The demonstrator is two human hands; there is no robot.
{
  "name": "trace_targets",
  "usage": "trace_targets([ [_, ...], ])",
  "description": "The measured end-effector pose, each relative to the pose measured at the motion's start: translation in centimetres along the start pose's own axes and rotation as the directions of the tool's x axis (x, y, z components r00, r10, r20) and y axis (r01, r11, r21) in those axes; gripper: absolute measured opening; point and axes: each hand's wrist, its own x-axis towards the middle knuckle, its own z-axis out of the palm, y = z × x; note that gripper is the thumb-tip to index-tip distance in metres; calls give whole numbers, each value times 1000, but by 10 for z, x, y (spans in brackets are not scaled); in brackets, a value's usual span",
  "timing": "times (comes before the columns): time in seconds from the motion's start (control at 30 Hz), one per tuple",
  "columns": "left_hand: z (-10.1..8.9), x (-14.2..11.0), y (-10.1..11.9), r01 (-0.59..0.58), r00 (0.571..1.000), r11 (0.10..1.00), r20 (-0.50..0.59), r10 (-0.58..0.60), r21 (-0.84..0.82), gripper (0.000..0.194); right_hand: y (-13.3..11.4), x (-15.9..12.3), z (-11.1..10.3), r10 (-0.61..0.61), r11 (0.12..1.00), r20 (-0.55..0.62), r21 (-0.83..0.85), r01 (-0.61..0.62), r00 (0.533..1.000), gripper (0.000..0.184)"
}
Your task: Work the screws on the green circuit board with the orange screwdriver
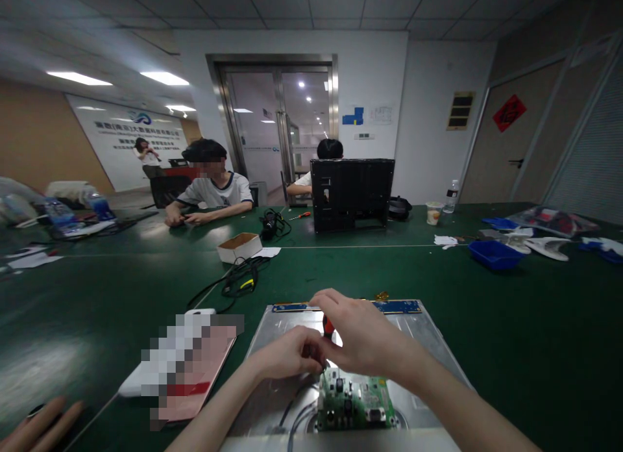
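My right hand is closed around a screwdriver with a red and black handle, held upright, its tip down at the upper left corner of a green circuit board. Close beside it, my left hand has its fingers pinched together at that same corner; what they hold is hidden. The board lies on a silvery metal panel, with grey cables at its left side. Along the panel's far edge runs a narrow blue circuit strip.
Left of the panel lie a blurred pink item and a white one. Another person's hand rests at lower left. Beyond are black cables, a small box, a black monitor housing and a blue tray. Two people sit opposite.
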Motion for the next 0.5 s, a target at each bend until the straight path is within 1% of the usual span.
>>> trace_targets([
  [0.07,0,1,-2,11,1000,1000,7,-11,8,14,3,0,0,-32,997,14,70,31,999,36],
  [0.13,-1,1,-5,20,999,1000,29,-20,14,11,5,1,0,-22,997,22,78,20,1000,36],
  [0.3,-2,1,-5,-5,998,999,68,2,40,14,3,4,1,41,997,7,-58,-41,999,32],
  [0.43,-2,0,-1,-15,998,999,59,12,48,15,-1,5,1,77,979,12,-188,-73,997,14],
  [0.5,-2,1,-2,-11,998,999,63,8,38,15,-2,4,0,88,975,19,-206,-82,996,13],
])
